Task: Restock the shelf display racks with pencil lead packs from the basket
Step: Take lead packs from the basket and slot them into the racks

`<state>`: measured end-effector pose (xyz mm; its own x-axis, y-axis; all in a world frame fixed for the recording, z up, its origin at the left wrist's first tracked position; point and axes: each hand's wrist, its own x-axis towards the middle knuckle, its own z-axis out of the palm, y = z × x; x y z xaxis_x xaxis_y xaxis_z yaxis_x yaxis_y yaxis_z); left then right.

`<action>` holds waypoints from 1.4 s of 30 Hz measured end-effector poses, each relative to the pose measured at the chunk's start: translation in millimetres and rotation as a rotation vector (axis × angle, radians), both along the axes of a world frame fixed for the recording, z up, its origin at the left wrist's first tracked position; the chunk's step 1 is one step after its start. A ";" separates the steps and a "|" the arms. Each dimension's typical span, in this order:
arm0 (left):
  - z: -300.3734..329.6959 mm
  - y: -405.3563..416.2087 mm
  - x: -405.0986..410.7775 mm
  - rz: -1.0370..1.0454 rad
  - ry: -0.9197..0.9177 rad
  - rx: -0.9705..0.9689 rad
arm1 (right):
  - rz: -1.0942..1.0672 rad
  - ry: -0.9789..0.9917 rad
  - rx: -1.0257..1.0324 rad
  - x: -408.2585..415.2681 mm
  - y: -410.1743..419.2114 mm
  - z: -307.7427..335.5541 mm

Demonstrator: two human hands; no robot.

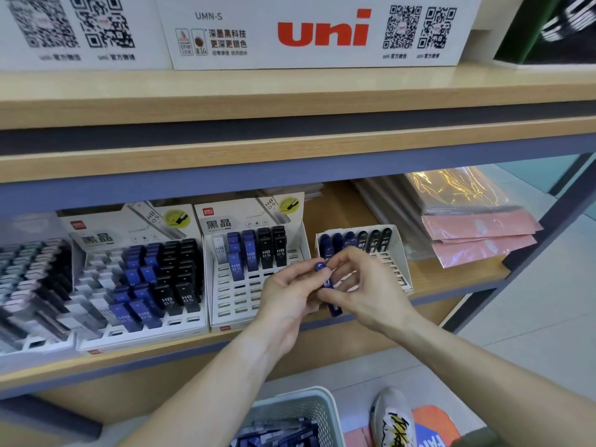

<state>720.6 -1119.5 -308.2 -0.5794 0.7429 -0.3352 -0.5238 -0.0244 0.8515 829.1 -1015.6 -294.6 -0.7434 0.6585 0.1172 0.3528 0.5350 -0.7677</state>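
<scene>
Both hands meet in front of the small white rack (398, 253) on the lower shelf. My left hand (283, 295) grips blue lead packs, one round end (320, 266) poking up between its fingers. My right hand (358, 285) pinches a blue lead pack (332, 301) marked 0.3, held upright. The small rack holds blue and black tubes in its back row. A middle white rack (225, 301) has several blue and black HB 0.5 packs at the back. The left rack (106, 330) is fuller. A pale basket (325, 411) with blue packs sits below.
A wooden shelf board (290, 146) overhangs the racks. Pink and yellow plastic sleeves (477, 227) lie stacked at the right of the shelf. A clear bin of grey packs (29, 279) stands at far left. White uni cartons (322, 30) sit above. A shoe (392, 417) rests on the floor.
</scene>
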 end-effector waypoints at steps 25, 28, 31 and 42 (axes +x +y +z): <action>-30.7 24.2 -19.9 -0.236 1.913 -0.169 | -0.431 0.150 0.288 -15.9 56.6 -28.1; -32.1 28.7 -25.4 -0.290 2.009 -0.178 | -0.346 0.106 0.405 -18.8 53.5 -29.1; -33.1 30.3 -26.4 -0.292 2.007 -0.214 | -0.293 0.083 0.474 -19.6 52.8 -31.3; -23.0 28.0 -25.4 -0.383 1.767 -0.158 | -0.359 0.070 0.418 -16.9 55.1 -29.7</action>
<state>695.2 -1091.5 -331.2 -0.1157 0.9317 0.3444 0.9429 -0.0060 0.3329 812.2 -960.5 -324.3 -0.4617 0.7560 0.4641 0.5255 0.6546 -0.5435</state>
